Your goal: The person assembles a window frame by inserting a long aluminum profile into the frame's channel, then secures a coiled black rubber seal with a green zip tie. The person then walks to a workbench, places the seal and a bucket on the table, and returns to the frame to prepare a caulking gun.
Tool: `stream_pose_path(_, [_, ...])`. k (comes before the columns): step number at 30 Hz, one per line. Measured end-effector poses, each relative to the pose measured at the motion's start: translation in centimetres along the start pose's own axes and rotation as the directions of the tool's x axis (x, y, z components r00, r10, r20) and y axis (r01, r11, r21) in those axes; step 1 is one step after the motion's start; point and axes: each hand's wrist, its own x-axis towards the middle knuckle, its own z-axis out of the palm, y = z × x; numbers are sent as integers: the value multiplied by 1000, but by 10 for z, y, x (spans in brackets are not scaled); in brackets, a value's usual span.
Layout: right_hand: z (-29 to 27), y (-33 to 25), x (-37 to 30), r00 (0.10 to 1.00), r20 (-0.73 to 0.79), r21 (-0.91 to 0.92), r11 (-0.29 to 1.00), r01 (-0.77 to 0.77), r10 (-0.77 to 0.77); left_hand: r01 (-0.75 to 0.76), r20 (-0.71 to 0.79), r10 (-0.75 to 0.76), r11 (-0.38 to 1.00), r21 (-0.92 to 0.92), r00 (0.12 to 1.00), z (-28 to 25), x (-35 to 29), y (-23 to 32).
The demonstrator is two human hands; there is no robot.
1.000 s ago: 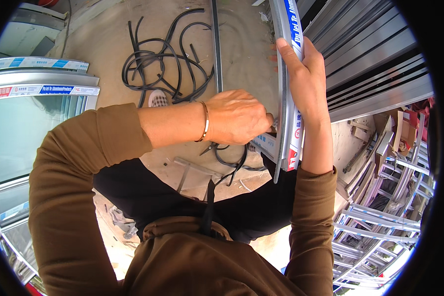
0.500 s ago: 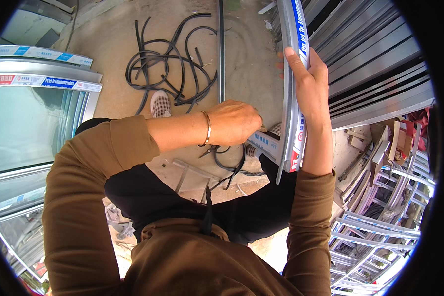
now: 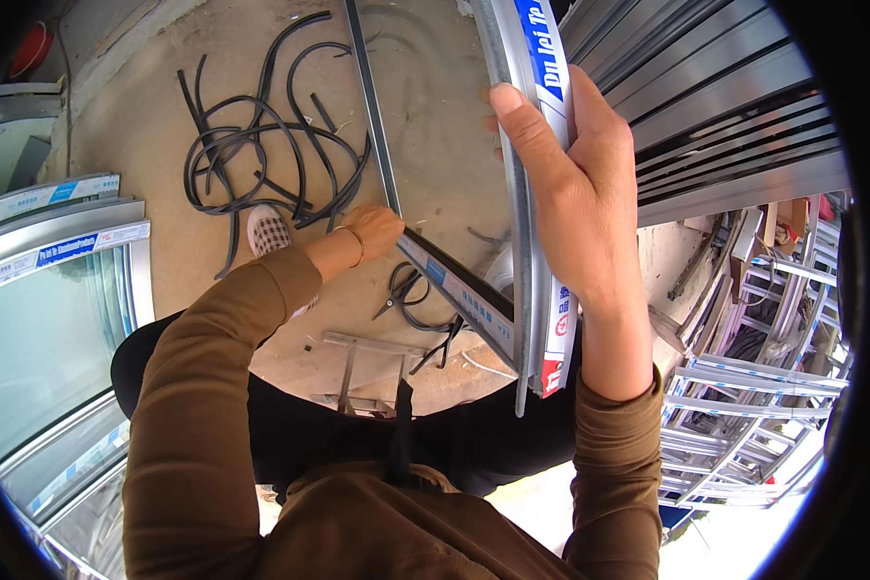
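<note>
An aluminium frame (image 3: 462,302) with printed film stands tilted in front of me. My right hand (image 3: 590,193) is wrapped round its near right side bar (image 3: 536,222), thumb on the inner face and fingers behind. My left hand (image 3: 375,232) is at the frame's far left corner, where the lower rail meets a long dark-faced bar (image 3: 369,97). Its fingers are bent closed, and what they hold, if anything, is hidden. Whether glass fills the frame I cannot tell.
Loose black rubber strips (image 3: 261,145) lie tangled on the floor, with scissors (image 3: 396,290) nearer me. Glazed panels (image 3: 48,338) stand at the left. Long metal profiles (image 3: 725,106) are stacked at the right, and ladder-like frames (image 3: 744,387) lie below them.
My left hand has moved along the lower rail, away from the right bar, to the far corner. My right hand keeps its hold, and the frame now looks larger and more slanted.
</note>
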Motion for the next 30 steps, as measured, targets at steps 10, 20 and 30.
stream_pose_path(10, [-1, 1, 6, 996, 83, -2, 999, -40, 40, 42, 24, -40, 992, -120, 999, 22, 13, -34])
stream_pose_path(20, [5, -4, 0, 999, -23, 57, 998, -22, 23, -251, 62, 269, 946, -206, 961, -142, -59, 51])
stream_pose_path(30, [0, -15, -6, 999, -15, 9, 999, -43, 43, -420, -114, 407, 838, -348, 906, -264, -127, 130])
